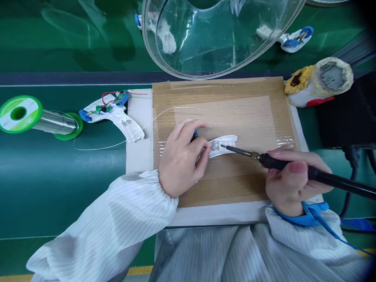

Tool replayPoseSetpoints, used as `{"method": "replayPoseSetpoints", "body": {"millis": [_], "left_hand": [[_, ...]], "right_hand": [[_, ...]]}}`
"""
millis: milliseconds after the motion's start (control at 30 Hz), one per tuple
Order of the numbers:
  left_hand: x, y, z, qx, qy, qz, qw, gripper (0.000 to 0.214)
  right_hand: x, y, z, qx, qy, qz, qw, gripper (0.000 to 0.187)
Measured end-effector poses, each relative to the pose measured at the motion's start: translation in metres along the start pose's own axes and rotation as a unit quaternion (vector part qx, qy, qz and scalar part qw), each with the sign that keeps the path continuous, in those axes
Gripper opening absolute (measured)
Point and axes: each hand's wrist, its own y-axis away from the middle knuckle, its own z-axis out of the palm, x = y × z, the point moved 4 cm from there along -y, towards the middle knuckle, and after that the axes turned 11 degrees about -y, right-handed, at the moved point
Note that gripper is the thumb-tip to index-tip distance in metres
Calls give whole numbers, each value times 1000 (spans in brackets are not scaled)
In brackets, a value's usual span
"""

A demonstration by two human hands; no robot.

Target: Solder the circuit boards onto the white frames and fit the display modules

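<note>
"Green bench matting (58,203) with a cardboard pad (223,98) on it. What's on the pad?"

"A curved white plastic part (221,145), held above the pad by the left hand (179,156), fingers curled closed around it."

"Can you see its other end?"

"Not really, it's hidden by those fingers. Only a blue bit (194,136) shows."

"And the right hand (293,176)?"

"Fingers wrapped round a soldering iron (337,182), tip right at the part's printed patch. Touching or not, I can't make out."

"Anything beyond?"

"A clear plastic dome (217,39), cut off by the top edge, and a second white part (114,113) with red wires, near a solder spool (19,113)."
</note>
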Motion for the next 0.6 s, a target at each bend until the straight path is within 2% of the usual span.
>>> {"method": "replayPoseSetpoints", "body": {"millis": [33,67,167,233,300,433,600], "left_hand": [[0,0,0,0,0,0,1000,12],[0,0,0,0,-1,0,1000,12],[-1,-1,1,-2,-2,-2,1000,12],[0,-1,1,-2,-2,-1,1000,12],[1,0,0,-3,0,2,1000,12],[1,0,-5,-24,0,7,1000,13],[-2,-2,-13,-67,-47,60,995,15]], "right_hand": [[-1,-2,0,26,-16,-8,999,27],[-2,-3,3,23,-18,-3,1000,24],[1,-8,18,-88,26,28,995,26],[2,-9,27,-167,63,18,984,36],[3,-10,34,-214,84,-1,973,46],[4,-10,35,-205,102,-32,973,55],[5,-9,35,-200,110,-34,973,54]]}}
